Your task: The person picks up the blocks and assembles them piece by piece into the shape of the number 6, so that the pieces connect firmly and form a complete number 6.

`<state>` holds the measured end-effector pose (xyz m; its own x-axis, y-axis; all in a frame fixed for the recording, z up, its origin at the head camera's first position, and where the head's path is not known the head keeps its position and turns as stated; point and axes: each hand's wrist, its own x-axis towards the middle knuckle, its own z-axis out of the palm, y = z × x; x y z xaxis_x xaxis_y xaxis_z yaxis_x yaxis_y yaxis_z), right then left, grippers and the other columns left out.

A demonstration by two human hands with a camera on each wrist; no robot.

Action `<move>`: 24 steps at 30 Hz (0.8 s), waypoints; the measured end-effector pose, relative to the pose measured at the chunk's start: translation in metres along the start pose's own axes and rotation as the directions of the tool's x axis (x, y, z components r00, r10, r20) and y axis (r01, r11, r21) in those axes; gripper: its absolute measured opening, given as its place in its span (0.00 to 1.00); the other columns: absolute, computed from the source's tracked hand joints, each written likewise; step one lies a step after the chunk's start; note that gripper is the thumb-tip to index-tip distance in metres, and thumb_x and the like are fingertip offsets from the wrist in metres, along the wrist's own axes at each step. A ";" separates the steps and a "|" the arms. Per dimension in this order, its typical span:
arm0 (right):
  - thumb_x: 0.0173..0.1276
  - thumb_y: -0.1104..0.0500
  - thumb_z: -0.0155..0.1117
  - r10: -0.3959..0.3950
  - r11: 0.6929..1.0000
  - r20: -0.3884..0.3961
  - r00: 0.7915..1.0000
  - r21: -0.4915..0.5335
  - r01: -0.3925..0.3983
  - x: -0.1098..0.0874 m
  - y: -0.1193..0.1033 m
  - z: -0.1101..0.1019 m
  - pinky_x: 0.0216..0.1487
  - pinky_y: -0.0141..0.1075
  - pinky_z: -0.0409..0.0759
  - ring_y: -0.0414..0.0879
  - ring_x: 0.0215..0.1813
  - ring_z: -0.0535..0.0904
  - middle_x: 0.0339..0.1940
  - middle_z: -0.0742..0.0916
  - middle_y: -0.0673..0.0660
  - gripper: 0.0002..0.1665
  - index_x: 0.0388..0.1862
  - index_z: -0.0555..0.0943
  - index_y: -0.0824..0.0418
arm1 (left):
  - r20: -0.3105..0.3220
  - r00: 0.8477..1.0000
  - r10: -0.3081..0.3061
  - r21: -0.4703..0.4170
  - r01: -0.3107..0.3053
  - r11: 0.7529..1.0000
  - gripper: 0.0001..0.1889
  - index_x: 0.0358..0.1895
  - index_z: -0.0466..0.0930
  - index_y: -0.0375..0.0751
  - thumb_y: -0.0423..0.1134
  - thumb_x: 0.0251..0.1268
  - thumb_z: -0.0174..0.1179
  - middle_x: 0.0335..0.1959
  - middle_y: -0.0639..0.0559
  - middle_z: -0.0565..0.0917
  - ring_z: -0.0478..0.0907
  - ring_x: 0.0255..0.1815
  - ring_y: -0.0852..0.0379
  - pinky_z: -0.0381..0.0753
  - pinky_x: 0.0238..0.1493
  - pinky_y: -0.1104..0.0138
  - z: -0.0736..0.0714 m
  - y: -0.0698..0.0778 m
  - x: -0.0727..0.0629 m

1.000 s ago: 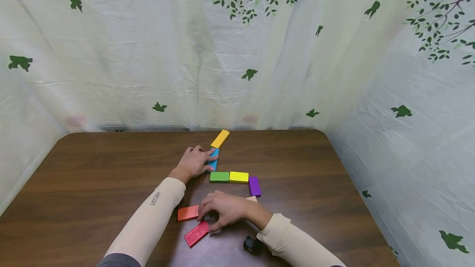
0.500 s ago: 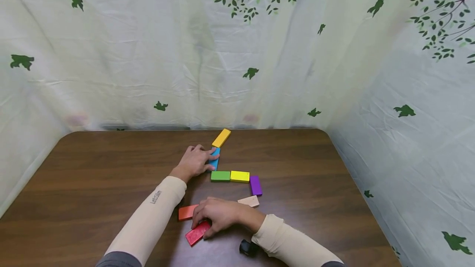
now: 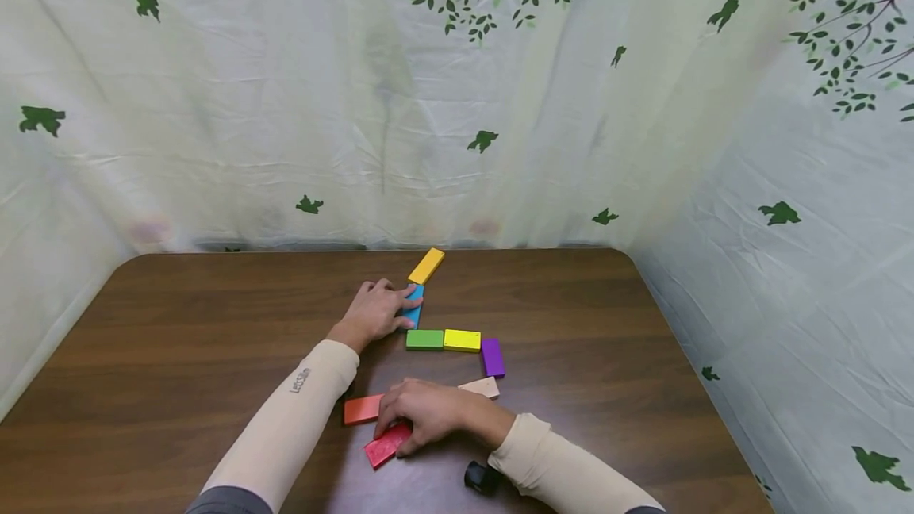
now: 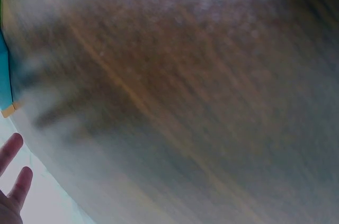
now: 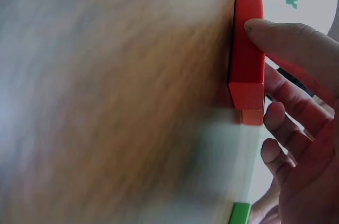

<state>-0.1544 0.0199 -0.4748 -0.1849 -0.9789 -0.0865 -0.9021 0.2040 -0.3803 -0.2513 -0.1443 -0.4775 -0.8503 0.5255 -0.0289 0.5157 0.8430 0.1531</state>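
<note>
While the nearer right hand (image 3: 432,412) pinches the red block (image 3: 382,448) on the bench (image 3: 178,371), thumb opposing fingers, that block's long axis slants near-left to far-right | orange block (image 3: 362,410) just beyond | left hand (image 3: 373,312), farther off, rests loosely spread fingers on the blue block (image 3: 414,312)

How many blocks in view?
8: amber block farthest; blue at the left grip; green, yellow and purple left to right, nearer; beige past the right grip; orange to its left; red pinched in it. That grip may hide more.
</note>
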 end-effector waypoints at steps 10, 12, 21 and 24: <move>0.56 0.50 0.75 0.051 0.999 -0.040 0.998 -0.002 -0.051 -0.016 0.009 -0.003 0.48 0.22 0.63 0.30 0.47 0.73 0.42 0.85 0.41 0.19 0.47 0.86 0.50 | 0.005 1.000 0.004 -0.002 -0.004 1.000 0.30 0.67 0.71 0.53 0.55 0.62 0.60 0.70 0.49 0.69 0.68 0.61 0.39 0.65 0.56 0.45 -0.001 0.000 -0.001; 0.56 0.50 0.75 0.072 0.997 -0.045 0.996 -0.006 -0.072 -0.020 0.011 -0.004 0.46 0.22 0.63 0.29 0.45 0.73 0.41 0.85 0.40 0.19 0.47 0.86 0.50 | 0.011 1.000 0.003 -0.003 -0.003 1.000 0.30 0.67 0.71 0.53 0.55 0.62 0.60 0.70 0.49 0.68 0.68 0.62 0.39 0.65 0.57 0.45 -0.001 0.000 -0.001; 0.55 0.51 0.75 0.160 0.987 -0.060 0.985 0.000 -0.160 -0.033 0.020 -0.010 0.41 0.22 0.63 0.30 0.40 0.73 0.39 0.84 0.40 0.18 0.45 0.87 0.51 | 0.023 1.000 -0.001 0.002 0.001 1.000 0.31 0.68 0.70 0.53 0.56 0.62 0.60 0.70 0.49 0.68 0.67 0.62 0.39 0.65 0.57 0.45 -0.002 0.000 -0.001; 0.54 0.51 0.75 0.182 0.983 -0.067 0.981 0.006 -0.182 -0.035 0.023 -0.010 0.40 0.22 0.64 0.29 0.41 0.73 0.39 0.84 0.40 0.17 0.44 0.87 0.50 | 0.021 1.000 -0.003 0.002 0.003 1.000 0.31 0.68 0.70 0.53 0.56 0.62 0.60 0.70 0.49 0.68 0.68 0.62 0.39 0.65 0.58 0.45 -0.002 0.001 0.000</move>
<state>-0.1731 0.0586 -0.4714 -0.3719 -0.9237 -0.0924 -0.8510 0.3790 -0.3636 -0.2513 -0.1440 -0.4756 -0.8497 0.5248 -0.0498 0.5130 0.8449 0.1515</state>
